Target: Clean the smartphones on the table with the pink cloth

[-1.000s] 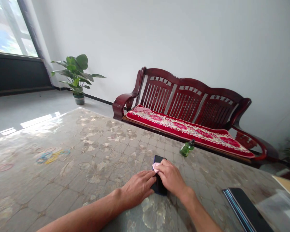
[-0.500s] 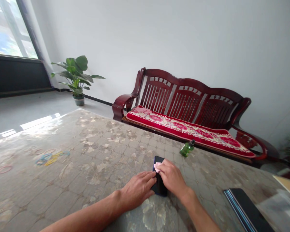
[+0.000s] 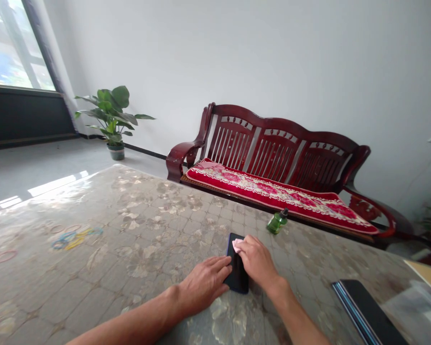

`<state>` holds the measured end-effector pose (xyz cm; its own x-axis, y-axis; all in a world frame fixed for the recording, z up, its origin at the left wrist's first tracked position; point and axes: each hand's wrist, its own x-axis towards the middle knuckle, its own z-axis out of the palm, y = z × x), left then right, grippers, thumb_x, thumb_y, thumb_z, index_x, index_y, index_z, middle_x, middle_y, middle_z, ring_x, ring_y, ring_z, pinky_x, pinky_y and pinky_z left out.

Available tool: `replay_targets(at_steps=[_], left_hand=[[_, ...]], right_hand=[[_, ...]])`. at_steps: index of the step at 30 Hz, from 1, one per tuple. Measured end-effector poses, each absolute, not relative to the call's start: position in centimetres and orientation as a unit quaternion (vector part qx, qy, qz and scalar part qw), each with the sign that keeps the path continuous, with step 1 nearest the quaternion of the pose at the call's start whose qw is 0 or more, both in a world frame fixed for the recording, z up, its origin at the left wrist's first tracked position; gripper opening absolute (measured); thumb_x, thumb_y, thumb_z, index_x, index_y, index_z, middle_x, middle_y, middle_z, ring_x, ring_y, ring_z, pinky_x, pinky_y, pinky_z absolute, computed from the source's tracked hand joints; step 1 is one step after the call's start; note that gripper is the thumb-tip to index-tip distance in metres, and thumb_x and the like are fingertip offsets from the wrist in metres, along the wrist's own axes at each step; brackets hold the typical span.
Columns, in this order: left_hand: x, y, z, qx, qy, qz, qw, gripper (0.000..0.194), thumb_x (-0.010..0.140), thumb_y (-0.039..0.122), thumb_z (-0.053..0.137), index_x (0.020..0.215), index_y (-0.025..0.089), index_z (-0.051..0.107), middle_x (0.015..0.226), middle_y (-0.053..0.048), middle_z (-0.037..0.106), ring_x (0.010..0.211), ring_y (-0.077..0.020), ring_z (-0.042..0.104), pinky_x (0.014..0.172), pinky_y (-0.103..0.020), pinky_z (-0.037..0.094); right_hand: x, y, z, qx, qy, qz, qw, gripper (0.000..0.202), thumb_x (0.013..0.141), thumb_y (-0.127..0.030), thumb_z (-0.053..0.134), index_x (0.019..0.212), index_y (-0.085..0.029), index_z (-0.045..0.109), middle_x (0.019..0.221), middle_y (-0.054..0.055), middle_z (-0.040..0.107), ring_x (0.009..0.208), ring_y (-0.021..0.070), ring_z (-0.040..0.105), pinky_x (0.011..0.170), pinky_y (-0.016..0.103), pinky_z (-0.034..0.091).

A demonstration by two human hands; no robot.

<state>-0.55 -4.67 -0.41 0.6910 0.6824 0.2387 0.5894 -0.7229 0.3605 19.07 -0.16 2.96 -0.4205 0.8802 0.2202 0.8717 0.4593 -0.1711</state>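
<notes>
A dark smartphone [image 3: 240, 278] lies flat on the patterned tablecloth [image 3: 147, 249] in front of me. My left hand [image 3: 208, 279] rests against its left edge, fingers stretched out and their tips on the screen. Bunched in the fingers of my right hand [image 3: 255, 258] is a small pale pink cloth [image 3: 237, 245], pressed onto the upper part of the screen. My right hand hides the phone's right upper side. Beyond the phone stands a small green bottle [image 3: 277, 222] with a black cap.
Several stacked phones [image 3: 369, 311] lie at the right, beside a clear plastic box [image 3: 416, 306]. Coloured rubber bands [image 3: 75, 238] are scattered on the left of the table. Past the far edge stands a wooden bench [image 3: 258, 143]; a potted plant [image 3: 115, 115] is on the floor.
My right hand has shifted the pink cloth slightly to the right and up on the screen. The left hand stays at the phone's edge. The view has tilted a little.
</notes>
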Motion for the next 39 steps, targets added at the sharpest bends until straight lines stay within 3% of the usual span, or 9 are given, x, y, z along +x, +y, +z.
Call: replay_targets(at_steps=[5,12,20,26,34,39], left_hand=[[-0.6,-4.7,-0.3,0.908,0.343,0.194,0.142,0.031,0.091,0.021,0.056,0.122,0.021,0.052,0.133,-0.010,0.059,0.128,-0.0240,0.051,0.111,-0.038,0.039],[-0.6,-4.5,-0.4,0.913,0.352,0.171,0.119,0.037,0.090,0.021,0.058,0.126,0.016,0.052,0.138,-0.014,0.056,0.128,-0.0252,0.052,0.110,-0.038,0.041],[-0.5,-4.7,-0.5,0.908,0.350,0.189,0.131,0.034,0.089,0.020,0.061,0.122,0.017,0.054,0.135,-0.011,0.059,0.129,-0.0242,0.052,0.110,-0.037,0.040],[-0.6,-4.8,-0.3,0.909,0.355,0.183,0.120,0.034,0.090,0.021,0.059,0.123,0.019,0.054,0.137,-0.012,0.057,0.127,-0.0245,0.054,0.108,-0.039,0.043],[-0.5,-4.6,-0.3,0.905,0.359,0.188,0.130,0.032,0.088,0.022,0.061,0.120,0.020,0.054,0.134,-0.008,0.059,0.126,-0.0231,0.053,0.110,-0.037,0.041],[-0.6,-4.5,-0.4,0.908,0.359,0.172,0.125,0.034,0.089,0.022,0.061,0.122,0.019,0.053,0.138,-0.010,0.056,0.128,-0.0245,0.052,0.109,-0.037,0.042]], right_hand=[[19.5,-1.7,2.5,-0.488,-0.860,0.038,0.145,0.027,0.094,-0.015,0.046,0.091,-0.026,0.071,0.091,0.004,0.064,0.092,0.0173,0.058,0.082,0.026,0.043],[19.2,2.3,2.9,-0.571,-0.807,0.041,0.141,0.033,0.097,-0.017,0.041,0.092,-0.024,0.073,0.091,0.005,0.066,0.087,0.0160,0.061,0.083,0.024,0.043],[20.0,-2.0,2.3,-0.512,-0.839,0.085,0.163,0.028,0.093,-0.015,0.046,0.087,-0.025,0.071,0.090,0.003,0.063,0.091,0.0159,0.059,0.080,0.023,0.042],[19.7,0.7,2.9,-0.553,-0.808,0.094,0.179,0.031,0.094,-0.017,0.042,0.096,-0.024,0.072,0.095,0.005,0.066,0.094,0.0159,0.060,0.086,0.023,0.042],[19.5,-2.0,2.6,-0.519,-0.835,0.104,0.150,0.029,0.092,-0.016,0.044,0.084,-0.025,0.071,0.088,0.003,0.062,0.090,0.0148,0.059,0.079,0.021,0.040],[19.2,0.1,2.6,-0.540,-0.819,0.096,0.167,0.032,0.093,-0.018,0.042,0.094,-0.025,0.073,0.093,0.004,0.064,0.094,0.0161,0.059,0.084,0.023,0.041]])
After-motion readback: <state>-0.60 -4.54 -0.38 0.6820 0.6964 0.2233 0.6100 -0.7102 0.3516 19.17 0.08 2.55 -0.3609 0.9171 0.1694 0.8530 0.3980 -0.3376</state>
